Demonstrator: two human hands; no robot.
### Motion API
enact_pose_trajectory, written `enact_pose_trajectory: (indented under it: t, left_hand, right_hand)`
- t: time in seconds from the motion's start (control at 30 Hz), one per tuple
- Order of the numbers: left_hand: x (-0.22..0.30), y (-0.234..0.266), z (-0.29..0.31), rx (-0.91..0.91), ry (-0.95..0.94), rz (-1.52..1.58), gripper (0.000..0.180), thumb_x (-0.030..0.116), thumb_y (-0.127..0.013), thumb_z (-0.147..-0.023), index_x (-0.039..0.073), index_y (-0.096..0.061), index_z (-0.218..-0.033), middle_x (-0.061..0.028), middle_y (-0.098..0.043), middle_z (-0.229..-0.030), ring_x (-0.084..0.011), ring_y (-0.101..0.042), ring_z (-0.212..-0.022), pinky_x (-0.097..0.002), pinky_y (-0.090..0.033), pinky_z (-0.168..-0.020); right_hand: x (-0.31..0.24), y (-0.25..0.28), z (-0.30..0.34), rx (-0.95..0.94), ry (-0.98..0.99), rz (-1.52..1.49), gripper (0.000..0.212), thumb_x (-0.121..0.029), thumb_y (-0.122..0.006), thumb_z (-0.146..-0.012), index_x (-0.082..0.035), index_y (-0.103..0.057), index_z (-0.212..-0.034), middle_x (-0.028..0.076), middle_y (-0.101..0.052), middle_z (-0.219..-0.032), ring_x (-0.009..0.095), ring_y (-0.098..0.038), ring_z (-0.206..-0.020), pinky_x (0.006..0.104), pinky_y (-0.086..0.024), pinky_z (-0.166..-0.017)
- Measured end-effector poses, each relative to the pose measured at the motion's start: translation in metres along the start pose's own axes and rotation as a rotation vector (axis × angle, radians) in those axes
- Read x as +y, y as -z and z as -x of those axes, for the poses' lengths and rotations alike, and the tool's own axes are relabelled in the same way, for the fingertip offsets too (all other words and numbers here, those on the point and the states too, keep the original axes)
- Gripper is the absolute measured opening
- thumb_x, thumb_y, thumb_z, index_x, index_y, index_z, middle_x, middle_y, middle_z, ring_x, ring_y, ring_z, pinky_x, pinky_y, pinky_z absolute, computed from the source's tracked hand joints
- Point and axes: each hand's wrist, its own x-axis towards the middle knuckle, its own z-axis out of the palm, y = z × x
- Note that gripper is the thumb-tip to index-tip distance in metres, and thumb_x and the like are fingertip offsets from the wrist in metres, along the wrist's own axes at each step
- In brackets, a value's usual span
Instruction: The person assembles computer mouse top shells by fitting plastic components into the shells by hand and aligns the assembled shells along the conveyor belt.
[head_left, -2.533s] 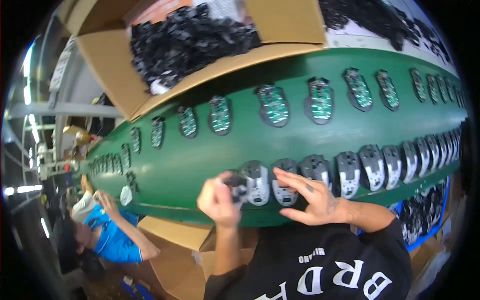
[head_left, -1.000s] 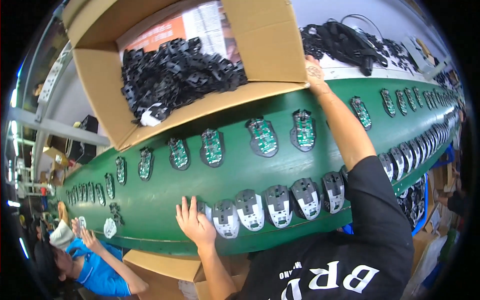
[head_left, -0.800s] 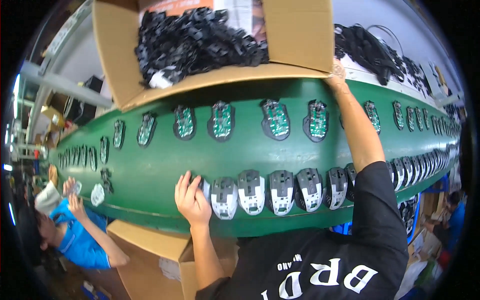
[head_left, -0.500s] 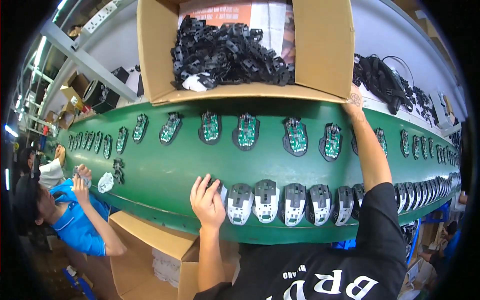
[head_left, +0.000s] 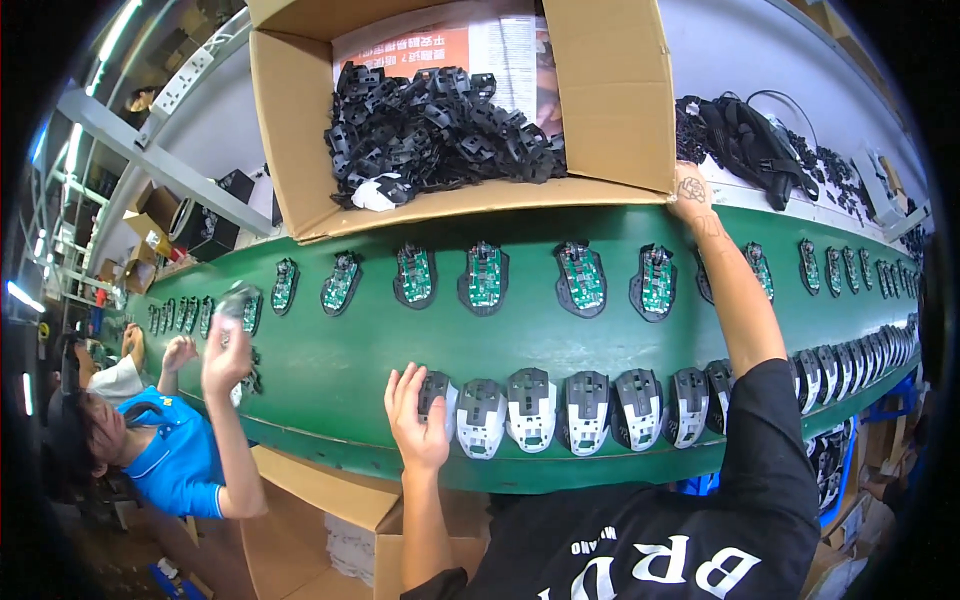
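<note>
My left hand [head_left: 420, 425] lies at the left end of a row of grey-and-white computer mouse shells [head_left: 482, 415]. Its fingers are stretched out, against the leftmost mouse shell [head_left: 436, 398], which they partly cover. My right arm reaches far across the green bench, and my right hand [head_left: 690, 195] grips the near right corner of a large open cardboard box [head_left: 620, 110]; some of its fingers are hidden. Inside the box is a heap of small black plastic parts [head_left: 430, 130], with one white piece [head_left: 382, 192] in front.
Mouse bases with green circuit boards [head_left: 484, 277] stand in a line across the green bench [head_left: 350, 350]. On the left, a co-worker in a blue shirt [head_left: 175, 455] lifts a blurred part [head_left: 237, 303] over the boards. Another open carton [head_left: 330, 490] stands below the bench edge.
The box's near left corner has come slightly toward me, my right hand still at its right corner. My left hand stays by the row's end. The co-worker's hand has risen toward the boards.
</note>
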Motion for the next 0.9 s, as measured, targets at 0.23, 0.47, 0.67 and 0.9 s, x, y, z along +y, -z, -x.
enact_pose_trajectory:
  t: [0.23, 0.47, 0.67, 0.9]
  left_hand:
    - [0.026, 0.014, -0.027, -0.018, -0.134, -0.160, 0.035, 0.014, -0.062, -0.076, -0.001, -0.061, -0.107, -0.0169, -0.062, -0.110, -0.0377, -0.052, -0.112, -0.0441, -0.039, -0.097]
    - [0.041, 0.029, -0.043, -0.237, -0.080, -0.252, 0.030, 0.013, -0.065, -0.078, -0.001, -0.062, -0.105, -0.0182, -0.064, -0.098, -0.0348, -0.062, -0.089, -0.0390, -0.049, -0.080]
    - [0.060, 0.039, -0.129, -0.085, -0.474, -0.204, 0.023, 0.000, -0.059, -0.079, 0.000, -0.063, -0.101, -0.0159, -0.065, -0.098, -0.0319, -0.062, -0.093, -0.0371, -0.049, -0.083]
    - [0.014, -0.007, -0.298, -0.243, -0.388, -0.504, 0.059, 0.020, -0.067, -0.068, 0.000, -0.054, -0.123, -0.0213, -0.062, -0.112, -0.0328, -0.060, -0.105, -0.0358, -0.044, -0.095]
  right_hand:
    - [-0.002, 0.015, 0.013, 0.123, -0.029, -0.068, 0.017, -0.014, -0.056, -0.082, -0.005, -0.062, -0.095, 0.017, -0.065, -0.097, 0.034, -0.062, -0.087, 0.0429, -0.049, -0.082]
    - [0.007, 0.049, 0.035, 0.560, -0.330, -0.791, 0.040, -0.018, -0.074, -0.077, -0.010, -0.062, -0.114, 0.004, -0.060, -0.093, 0.010, -0.059, -0.079, 0.0251, -0.049, -0.068]
    - [-0.069, 0.106, 0.133, 0.568, -0.319, -1.322, 0.035, -0.002, -0.068, -0.080, -0.001, -0.057, -0.113, 0.002, -0.056, -0.101, 0.009, -0.055, -0.089, 0.0224, -0.047, -0.077]
    - [-0.161, 0.121, 0.254, -0.025, -0.224, -1.742, 0.032, 0.007, -0.060, -0.082, 0.002, -0.057, -0.114, 0.010, -0.059, -0.114, 0.013, -0.060, -0.090, 0.0250, -0.051, -0.076]
